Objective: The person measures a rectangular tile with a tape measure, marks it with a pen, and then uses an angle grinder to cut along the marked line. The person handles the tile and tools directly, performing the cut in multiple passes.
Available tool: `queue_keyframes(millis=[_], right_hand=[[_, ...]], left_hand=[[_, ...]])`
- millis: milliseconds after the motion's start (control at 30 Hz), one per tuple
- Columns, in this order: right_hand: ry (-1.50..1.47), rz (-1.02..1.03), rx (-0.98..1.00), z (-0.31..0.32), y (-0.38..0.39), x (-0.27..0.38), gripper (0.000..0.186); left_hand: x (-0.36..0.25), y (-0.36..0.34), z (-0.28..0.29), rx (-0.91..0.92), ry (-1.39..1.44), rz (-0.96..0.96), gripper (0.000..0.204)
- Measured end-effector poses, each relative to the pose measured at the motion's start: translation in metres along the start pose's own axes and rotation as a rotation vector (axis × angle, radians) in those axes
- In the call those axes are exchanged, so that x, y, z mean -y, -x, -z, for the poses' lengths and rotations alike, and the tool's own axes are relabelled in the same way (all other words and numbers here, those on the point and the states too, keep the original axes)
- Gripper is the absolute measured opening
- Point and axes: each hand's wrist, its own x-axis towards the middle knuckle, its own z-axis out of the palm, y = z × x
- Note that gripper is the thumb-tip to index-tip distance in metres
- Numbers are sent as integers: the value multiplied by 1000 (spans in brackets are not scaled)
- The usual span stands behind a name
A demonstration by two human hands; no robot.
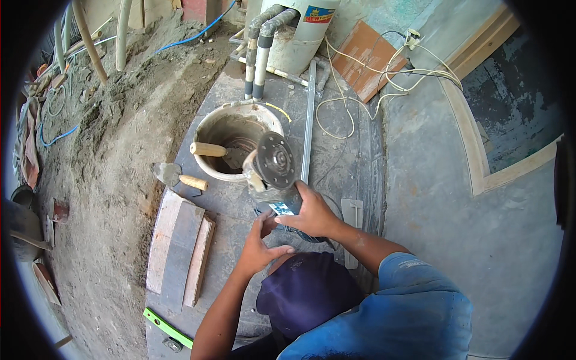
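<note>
My right hand (312, 213) is wrapped round a dusty angle grinder (267, 198), whose drilled dark disc (276, 157) faces up over a whitish bucket (210, 168). At the grinder's lower end, my left hand (261, 246) has its thumb spread and fingertips against the tool, partly hidden behind it. Inside the bucket lies a wooden-handled tool (208, 149); another trowel (193, 182) rests beside it on a dark slab (228, 210). Stacked pale boards (162, 240) with a grey strip lie left of my left hand. A dark purple fabric shape (309, 297) sits between my arms.
A metal straightedge (309, 120) runs beside the bucket. Pipes (259, 72), a white cylinder (300, 42), loose cables (348, 114) and a tan board (360, 54) stand behind. Dirt (102, 162) covers the left side. A green level (168, 327) lies bottom left; a framed floor opening (510, 102) is right.
</note>
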Motion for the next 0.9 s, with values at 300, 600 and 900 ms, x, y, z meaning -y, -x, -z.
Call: queue_keyframes(millis=[300,600,900], right_hand=[[-462,246,195,-79,-52,57,61],[-574,-89,969,-114,-97,131,77],[-285,-64,543,-126,-83,131,42]], left_hand=[[-26,-10,39,-238,359,-81,104],[-38,22,73,49,956,-244,81],[-44,31,59,-309,960,-270,68]])
